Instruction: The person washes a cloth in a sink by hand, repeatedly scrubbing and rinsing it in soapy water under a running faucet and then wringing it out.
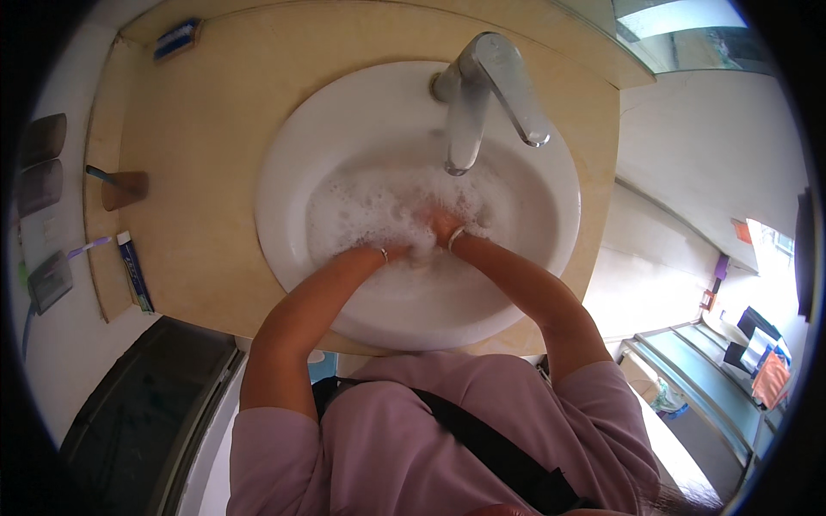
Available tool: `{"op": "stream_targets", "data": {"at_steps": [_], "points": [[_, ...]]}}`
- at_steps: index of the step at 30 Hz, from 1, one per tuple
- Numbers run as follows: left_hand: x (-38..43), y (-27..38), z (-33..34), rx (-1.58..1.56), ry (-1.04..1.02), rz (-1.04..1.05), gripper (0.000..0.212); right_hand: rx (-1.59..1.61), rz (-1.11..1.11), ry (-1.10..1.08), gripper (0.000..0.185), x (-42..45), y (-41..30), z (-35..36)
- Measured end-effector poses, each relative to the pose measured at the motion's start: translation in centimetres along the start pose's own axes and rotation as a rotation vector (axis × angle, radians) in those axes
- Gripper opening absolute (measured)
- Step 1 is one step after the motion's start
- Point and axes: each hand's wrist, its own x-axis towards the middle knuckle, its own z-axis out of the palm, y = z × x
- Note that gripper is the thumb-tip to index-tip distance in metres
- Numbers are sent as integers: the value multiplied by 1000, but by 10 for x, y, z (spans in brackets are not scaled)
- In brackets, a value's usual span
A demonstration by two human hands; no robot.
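Note:
Both of my hands are down in a white oval washbasin point(293, 161) of foamy water. My left hand point(401, 251) is sunk past the wrist beside the suds, so its fingers are hidden. White foam point(368, 206) partly covers my right hand point(443, 222); its back shows, but its fingers do not. The two hands are close together near the basin's middle, and I cannot make out anything held in them. A band circles each wrist. Above the basin's far right side stands a chrome single-lever tap point(468, 122), with no stream visible from its spout.
The basin is set in a beige countertop point(193, 193). On its left are a brown cup point(126, 190), a toothpaste tube point(134, 271) and, farther back, a blue-bristled scrubbing brush point(179, 39). Wall-mounted cups point(42, 187) hang at the left. A glass shelf point(703, 374) stands at the lower right.

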Motion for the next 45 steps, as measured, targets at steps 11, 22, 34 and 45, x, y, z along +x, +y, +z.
{"op": "stream_targets", "data": {"at_steps": [11, 22, 34, 45], "points": [[122, -61, 19, 52, 381, 97, 47, -119, 14, 235, 46, 74, 56, 38], [22, 2, 24, 655, 1020, 552, 18, 251, 141, 758, 46, 31, -5, -63], [-14, -19, 56, 155, 1092, 382, 78, 0, -428, 562, 24, -90, -42, -55], [55, -24, 47, 166, 728, 315, 50, 25, -309, 581, 31, -50, -42, -31]]}}
